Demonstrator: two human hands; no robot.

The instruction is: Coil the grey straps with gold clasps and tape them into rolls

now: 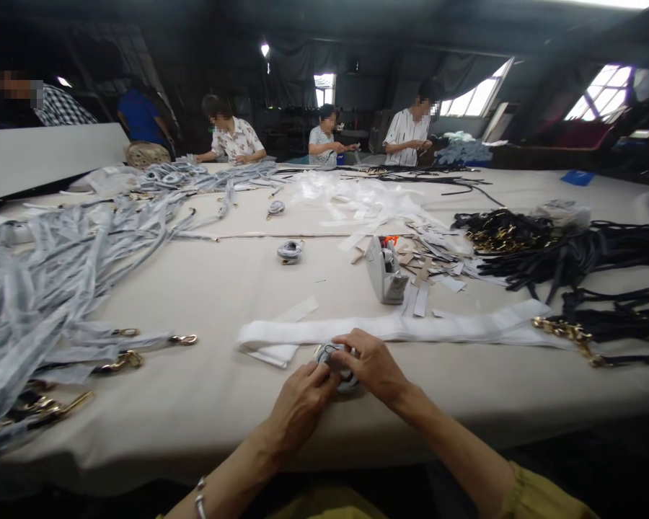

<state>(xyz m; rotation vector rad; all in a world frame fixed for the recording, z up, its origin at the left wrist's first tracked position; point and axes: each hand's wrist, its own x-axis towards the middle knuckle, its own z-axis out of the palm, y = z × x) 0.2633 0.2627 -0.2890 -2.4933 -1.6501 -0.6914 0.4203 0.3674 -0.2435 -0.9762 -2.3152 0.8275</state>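
Observation:
Close to the near edge of the table, my left hand (304, 395) and my right hand (377, 364) are closed on a small coiled strap (348, 384) in pale wrapping. The left fingers grip its near left side; my right thumb and fingers pinch its top and right side. Fingers cover much of the coil. Just beyond lies a long white strip (443, 329) of thin material, folded back at its left end. A white tape dispenser (385, 272) stands farther back. To its left sits another coiled strap (290, 251), with a third coil (275, 207) behind.
Wrapped grey straps (76, 274) with gold snap hooks (124, 359) are heaped at left. Black straps (552, 252) with gold hooks lie at right. Paper scraps (438, 252) and clear film (351, 194) spread across the middle. Several people work beyond the cloth-covered table (205, 411).

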